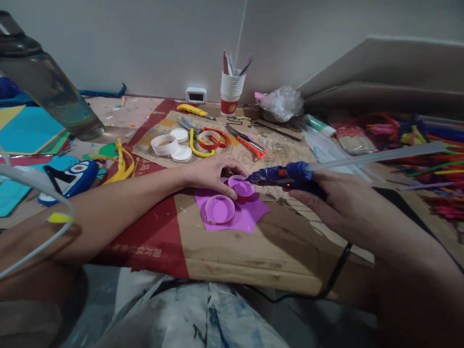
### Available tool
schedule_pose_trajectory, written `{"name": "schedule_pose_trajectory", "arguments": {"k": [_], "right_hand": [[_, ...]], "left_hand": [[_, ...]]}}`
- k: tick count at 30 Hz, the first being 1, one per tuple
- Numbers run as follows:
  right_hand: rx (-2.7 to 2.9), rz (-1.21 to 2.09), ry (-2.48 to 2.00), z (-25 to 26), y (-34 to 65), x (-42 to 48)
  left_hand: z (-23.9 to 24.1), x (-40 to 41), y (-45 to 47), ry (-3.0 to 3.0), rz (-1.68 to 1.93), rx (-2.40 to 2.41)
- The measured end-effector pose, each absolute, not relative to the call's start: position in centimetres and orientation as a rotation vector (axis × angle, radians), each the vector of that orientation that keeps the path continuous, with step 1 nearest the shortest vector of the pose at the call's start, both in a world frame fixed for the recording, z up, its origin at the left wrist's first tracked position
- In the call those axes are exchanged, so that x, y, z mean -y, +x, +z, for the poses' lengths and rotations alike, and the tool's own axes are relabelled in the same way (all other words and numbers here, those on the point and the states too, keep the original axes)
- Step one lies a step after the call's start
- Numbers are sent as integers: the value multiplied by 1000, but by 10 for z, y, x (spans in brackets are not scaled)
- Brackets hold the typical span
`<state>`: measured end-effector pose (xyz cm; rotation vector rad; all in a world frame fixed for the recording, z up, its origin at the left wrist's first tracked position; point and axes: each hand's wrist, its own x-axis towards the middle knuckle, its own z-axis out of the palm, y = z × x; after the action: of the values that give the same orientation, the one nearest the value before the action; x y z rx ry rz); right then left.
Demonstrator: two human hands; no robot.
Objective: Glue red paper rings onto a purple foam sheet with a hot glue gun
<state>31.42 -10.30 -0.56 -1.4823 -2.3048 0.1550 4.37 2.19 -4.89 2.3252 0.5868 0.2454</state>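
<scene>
Right grip [339,198] clasps a glue gun [277,176], left grip [215,175] holds a ring [245,196], white lids [181,153] and yellow cutter [195,111] lying beyond.

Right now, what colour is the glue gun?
The glue gun is dark blue, seen best in the head view.

- Lower middle of the frame: a pale garment [181,314], blotched blue-grey, with a vertical seam-like line, dark squiggles and a dark blue streak.
- Centre: left hand [213,176], bare.
- Right: right hand [339,198], bare.
</scene>
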Motion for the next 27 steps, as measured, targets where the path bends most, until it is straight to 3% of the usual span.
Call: {"name": "schedule_pose_trajectory", "arguments": {"k": [27], "right_hand": [[2431,47,-1710,-3,303,109]], "left_hand": [[-45,-18,44,2392,230,-660]]}}
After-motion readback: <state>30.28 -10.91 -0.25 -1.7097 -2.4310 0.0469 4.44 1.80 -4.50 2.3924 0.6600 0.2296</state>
